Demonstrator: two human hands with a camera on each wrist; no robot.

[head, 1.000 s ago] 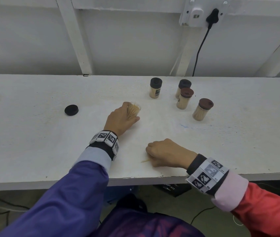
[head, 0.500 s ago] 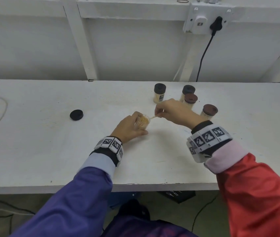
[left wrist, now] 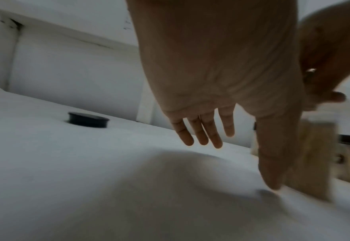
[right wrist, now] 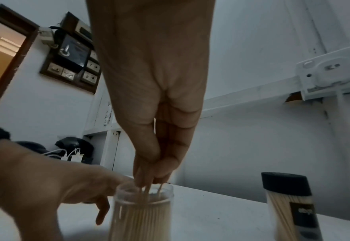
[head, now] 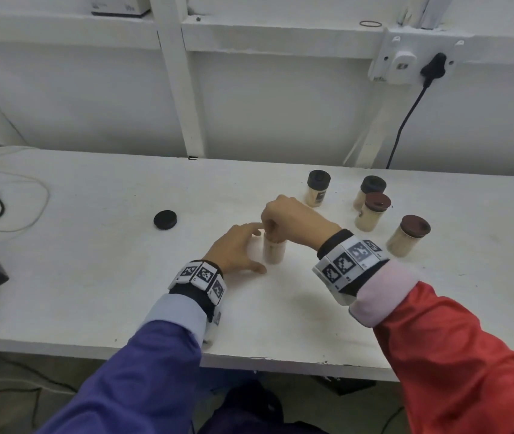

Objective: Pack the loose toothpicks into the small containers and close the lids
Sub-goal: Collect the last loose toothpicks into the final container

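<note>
Your right hand [right wrist: 149,101] pinches a few toothpicks [right wrist: 149,190] between thumb and fingertips, tips down, directly over the mouth of the open jar [right wrist: 142,210]; the ends already sit inside the rim. The jar stands upright on the table [head: 92,261], near centre, and looks almost full. The pinch from above probably keeps the sticks vertical so they slide in among the rest.

Your left hand [head: 237,249] is spread, fingers relaxed, holding nothing. It lies just left of the jar, forefinger reaching toward the rim; contact cannot be confirmed through the blur. Judged purpose: steadying the jar.

The loose black lid [head: 165,219] lies well apart to the left, not yet fitted. Four capped jars [head: 371,211] stand at the far right, packed and closed.

The table is white and worn. Behind it runs a white panelled wall with a socket [head: 406,61] and a black cord. Cables and a dark box lie at the far left edge.
</note>
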